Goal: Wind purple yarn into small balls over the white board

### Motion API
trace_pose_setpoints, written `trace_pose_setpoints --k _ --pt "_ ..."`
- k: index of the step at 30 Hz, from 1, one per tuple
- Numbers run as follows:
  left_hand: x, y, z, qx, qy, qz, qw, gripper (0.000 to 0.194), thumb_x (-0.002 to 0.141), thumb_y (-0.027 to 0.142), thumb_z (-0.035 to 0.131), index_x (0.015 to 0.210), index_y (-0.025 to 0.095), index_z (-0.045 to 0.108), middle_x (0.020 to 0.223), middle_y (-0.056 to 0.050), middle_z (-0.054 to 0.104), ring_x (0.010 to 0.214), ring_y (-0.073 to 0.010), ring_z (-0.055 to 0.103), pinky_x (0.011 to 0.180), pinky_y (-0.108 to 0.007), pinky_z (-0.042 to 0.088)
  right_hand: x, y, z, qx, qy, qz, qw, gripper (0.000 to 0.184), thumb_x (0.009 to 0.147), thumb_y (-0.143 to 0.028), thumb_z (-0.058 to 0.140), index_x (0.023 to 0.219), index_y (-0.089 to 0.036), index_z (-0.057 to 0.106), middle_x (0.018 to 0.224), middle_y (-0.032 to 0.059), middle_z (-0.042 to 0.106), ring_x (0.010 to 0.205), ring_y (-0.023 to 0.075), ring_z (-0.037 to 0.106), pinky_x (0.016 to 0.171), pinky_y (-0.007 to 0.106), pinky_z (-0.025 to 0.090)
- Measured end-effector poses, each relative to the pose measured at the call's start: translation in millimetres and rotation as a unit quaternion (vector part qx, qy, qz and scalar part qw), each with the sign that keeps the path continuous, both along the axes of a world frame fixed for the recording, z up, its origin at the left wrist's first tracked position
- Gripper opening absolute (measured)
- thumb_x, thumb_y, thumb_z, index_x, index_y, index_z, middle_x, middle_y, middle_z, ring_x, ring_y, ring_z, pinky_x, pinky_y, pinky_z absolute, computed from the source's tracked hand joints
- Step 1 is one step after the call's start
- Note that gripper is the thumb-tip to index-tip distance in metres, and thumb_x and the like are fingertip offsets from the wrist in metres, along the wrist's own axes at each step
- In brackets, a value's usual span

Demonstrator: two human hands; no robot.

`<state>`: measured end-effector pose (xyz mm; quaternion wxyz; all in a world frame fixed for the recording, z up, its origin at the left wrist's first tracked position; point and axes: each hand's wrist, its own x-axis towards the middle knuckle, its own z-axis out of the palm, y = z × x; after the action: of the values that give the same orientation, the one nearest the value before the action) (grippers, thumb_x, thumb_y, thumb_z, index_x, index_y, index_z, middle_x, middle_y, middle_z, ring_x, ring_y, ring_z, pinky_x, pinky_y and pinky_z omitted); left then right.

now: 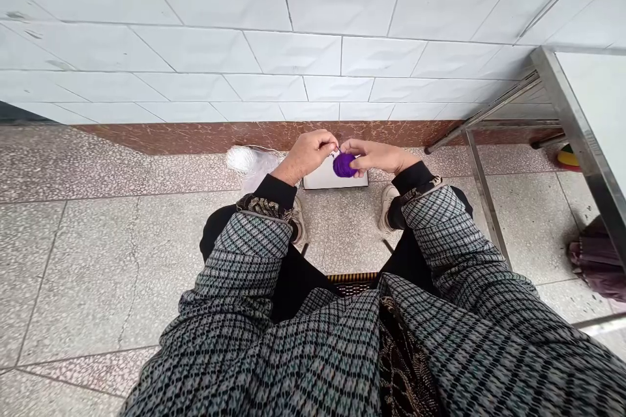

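Note:
A ball of purple yarn (pixel 344 166) is held in front of my knees, above a white flat box or board on the floor. My right hand (pixel 377 156) grips the ball from its right side, fingers over the top and thumb on the near face. Close by on the left, my left hand (pixel 312 151) is closed in a pinch. A short, dark strand appears to run from its fingertips toward the top of the ball, though it is too small to see clearly.
The white box or board (pixel 330 177) lies between my shoes. Left of it is a clear plastic bag (pixel 258 168) with white, thread-like material (pixel 242 158). A tiled wall (pixel 293 52) rises ahead. A metal-framed table (pixel 577 124) stands on the right, near dark purple cloth (pixel 597 257).

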<state>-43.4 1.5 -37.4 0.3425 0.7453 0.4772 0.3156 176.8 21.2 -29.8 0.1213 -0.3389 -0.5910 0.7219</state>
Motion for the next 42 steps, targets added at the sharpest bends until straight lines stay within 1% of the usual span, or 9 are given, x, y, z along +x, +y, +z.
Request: trace_pose_setpoints --k 5,10,15,19,24,28,31,37,42 --pt "3 1 -8.1 -0.055 0.012 0.003 0.998 0.017 0.087 0.022 0.052 0.076 0.016 0.064 0.07 0.0 0.062 0.067 -0.0139 0.053 0.069 -0.027 0.042 3 8 4.8 0.012 0.195 -0.195 0.961 0.051 0.082 -0.043 0.079 0.116 -0.025 0.046 0.1 0.0011 0.065 0.075 0.0103 0.066 0.066 0.022 0.057" --pt "12 -11 2.0 -0.095 0.011 -0.149 0.984 0.019 0.087 0.026 0.054 0.08 0.016 0.069 0.076 -0.001 0.068 0.066 -0.0122 0.056 0.069 -0.025 0.043 -1 15 -7.7 0.061 0.102 -0.3 0.946 0.045 0.084 -0.038 0.078 0.107 -0.026 0.042 0.095 -0.0018 0.062 0.07 0.0088 0.063 0.061 0.02 0.055" --pt "7 -10 9.8 -0.05 -0.006 -0.081 0.995 0.018 0.086 0.024 0.055 0.079 0.015 0.069 0.077 -0.003 0.069 0.072 -0.0143 0.059 0.072 -0.027 0.045 -3 6 -10.3 0.079 -0.079 -0.146 0.983 0.037 0.075 -0.009 0.075 0.099 -0.021 0.049 0.085 -0.0009 0.062 0.061 0.0095 0.058 0.051 0.02 0.05" --pt "1 -2 3.5 -0.039 -0.009 0.011 0.999 0.017 0.086 0.021 0.053 0.077 0.015 0.066 0.073 -0.002 0.065 0.072 -0.0153 0.058 0.073 -0.028 0.045 0 -2 3.0 0.019 0.006 0.026 0.999 0.038 0.074 -0.012 0.076 0.105 -0.019 0.055 0.098 0.0033 0.065 0.07 0.0112 0.063 0.06 0.024 0.056" --pt "4 0 -3.9 -0.068 0.005 -0.013 0.998 0.017 0.086 0.02 0.052 0.076 0.016 0.065 0.068 0.0 0.061 0.063 -0.0126 0.051 0.065 -0.026 0.041 5 7 11.5 0.04 0.164 -0.193 0.967 0.052 0.081 -0.04 0.08 0.118 -0.024 0.047 0.104 0.0036 0.063 0.076 0.0111 0.065 0.065 0.024 0.056" --pt "9 -8 2.7 -0.111 0.01 -0.178 0.978 0.019 0.086 0.026 0.054 0.079 0.016 0.069 0.073 -0.001 0.067 0.065 -0.0119 0.054 0.066 -0.025 0.043 3 17 -4.9 0.061 0.105 -0.282 0.952 0.051 0.082 -0.041 0.08 0.113 -0.028 0.043 0.095 -0.0009 0.061 0.072 0.0106 0.063 0.06 0.021 0.053" --pt "10 -11 8.5 -0.122 0.006 -0.223 0.967 0.021 0.085 0.03 0.056 0.08 0.017 0.072 0.076 -0.002 0.069 0.065 -0.0119 0.056 0.068 -0.025 0.045 -2 17 -18.7 0.097 -0.001 -0.302 0.948 0.043 0.08 -0.024 0.077 0.103 -0.025 0.041 0.089 -0.0041 0.059 0.063 0.007 0.056 0.054 0.018 0.048" --pt "2 -6 8.4 -0.064 -0.033 -0.087 0.994 0.019 0.084 0.026 0.056 0.08 0.016 0.072 0.08 -0.004 0.07 0.071 -0.0137 0.059 0.071 -0.027 0.047 -5 3 -10.4 0.088 -0.107 -0.088 0.986 0.036 0.072 -0.004 0.071 0.098 -0.021 0.052 0.085 -0.0007 0.062 0.06 0.0098 0.056 0.052 0.022 0.05" --pt "-4 1 1.5 -0.057 -0.028 -0.023 0.998 0.018 0.084 0.025 0.056 0.077 0.015 0.07 0.069 -0.001 0.063 0.065 -0.0141 0.054 0.067 -0.027 0.044 1 -3 5.5 0.013 0.048 0.036 0.998 0.041 0.071 -0.012 0.076 0.105 -0.019 0.054 0.1 0.0021 0.066 0.072 0.0106 0.064 0.062 0.023 0.056"
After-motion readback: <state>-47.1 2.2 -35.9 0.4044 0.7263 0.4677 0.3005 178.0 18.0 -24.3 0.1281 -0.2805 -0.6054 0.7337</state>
